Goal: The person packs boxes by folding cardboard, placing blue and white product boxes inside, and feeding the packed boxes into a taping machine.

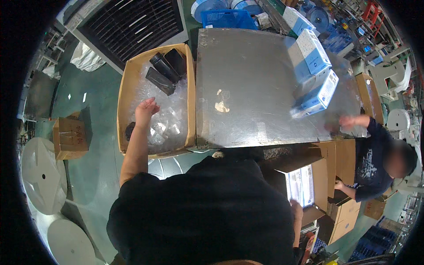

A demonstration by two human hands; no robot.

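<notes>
My left hand is over a large cardboard box of clear plastic packaging. Its fingers are loosely bent and apart, and I see nothing in them. Beyond it, several black items lie on the plastic. Low on the right, my right hand is at the near edge of an open carton. White-and-blue packages stand in that carton, right by the hand. The right fingers are mostly hidden, so their grip does not show.
A grey metal table stands ahead, with white-and-blue boxes along its right side. At the right, a co-worker has one blurred hand over the table and the other at a carton. A black-grilled machine stands behind the left box.
</notes>
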